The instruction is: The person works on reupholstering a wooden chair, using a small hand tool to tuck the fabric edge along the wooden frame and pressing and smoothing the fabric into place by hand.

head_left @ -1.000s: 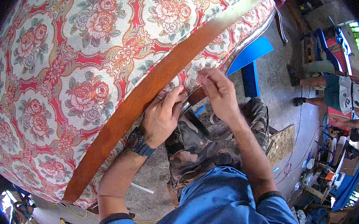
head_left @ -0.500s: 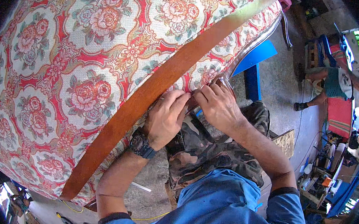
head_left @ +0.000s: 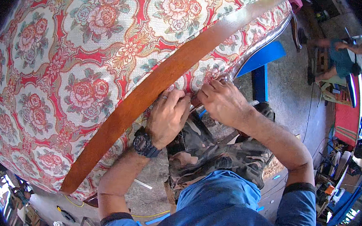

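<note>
Fills most of the view: a large upholstered piece in red floral fabric (head_left: 76,73), rose medallions all over, bulging toward the camera. Crossed corner to corner by a curved brown wooden rail (head_left: 148,93), from the upper right edge down to the lower left edge of the cloth. Past the rail, along the lower right edge of the upholstery, a silvery trim strip (head_left: 255,46). Behind that edge, a blue stool (head_left: 260,66) on the concrete floor (head_left: 294,101). Below, camouflage trousers (head_left: 212,154) and a blue shirt (head_left: 224,211). Left hand (head_left: 168,116), black wristwatch (head_left: 146,143) at the wrist, curled with fingers pressed onto the fabric edge just under the rail. Right hand (head_left: 218,101) touching it from the right, fingertips pinched together on the same fabric edge. Cannot tell whether anything small sits between the fingertips. Far upper right, another person (head_left: 343,56), well apart.
</note>
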`<action>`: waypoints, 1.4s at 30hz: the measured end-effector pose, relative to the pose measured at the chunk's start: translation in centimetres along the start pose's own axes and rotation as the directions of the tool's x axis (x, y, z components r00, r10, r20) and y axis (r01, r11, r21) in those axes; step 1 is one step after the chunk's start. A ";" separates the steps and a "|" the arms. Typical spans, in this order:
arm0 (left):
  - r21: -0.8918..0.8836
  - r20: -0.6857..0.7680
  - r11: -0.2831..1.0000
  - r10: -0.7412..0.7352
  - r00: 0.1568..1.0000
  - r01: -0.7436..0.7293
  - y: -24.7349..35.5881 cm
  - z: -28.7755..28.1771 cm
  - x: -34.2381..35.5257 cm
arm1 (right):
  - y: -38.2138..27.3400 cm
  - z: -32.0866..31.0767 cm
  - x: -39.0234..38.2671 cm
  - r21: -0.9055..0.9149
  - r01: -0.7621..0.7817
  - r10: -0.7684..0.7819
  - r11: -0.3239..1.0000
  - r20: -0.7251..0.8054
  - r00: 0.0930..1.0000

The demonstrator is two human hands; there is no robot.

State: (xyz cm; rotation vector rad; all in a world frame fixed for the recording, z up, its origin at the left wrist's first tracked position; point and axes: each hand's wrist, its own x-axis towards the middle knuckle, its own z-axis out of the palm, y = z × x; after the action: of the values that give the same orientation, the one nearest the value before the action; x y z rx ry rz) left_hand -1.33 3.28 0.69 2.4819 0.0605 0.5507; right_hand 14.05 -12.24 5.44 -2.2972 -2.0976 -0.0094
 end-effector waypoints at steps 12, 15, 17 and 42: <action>0.025 -0.013 0.998 0.056 0.998 -0.055 0.0 -0.1 0.3 | -0.4 0.9 -1.2 0.704 -0.288 0.488 0.649 -0.095 0.868; 0.011 -0.036 0.999 0.050 0.998 -0.050 -0.1 0.1 0.2 | -1.3 1.3 -2.0 0.881 -0.404 0.711 0.246 0.119 0.694; 0.004 -0.037 0.998 0.057 0.998 -0.057 0.0 0.1 0.3 | -2.2 2.5 -2.1 0.940 -0.327 0.772 0.099 0.135 0.621; -0.016 -0.004 0.999 0.031 1.000 -0.031 0.1 -0.1 0.2 | -4.8 4.6 -1.3 0.498 -0.528 0.712 0.688 -0.325 0.622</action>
State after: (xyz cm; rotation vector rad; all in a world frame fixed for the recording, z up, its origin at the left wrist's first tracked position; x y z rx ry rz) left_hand -1.21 3.31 0.88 2.4701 0.0198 0.5671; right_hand 9.06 -12.94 0.92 -2.3253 -0.8729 -0.1699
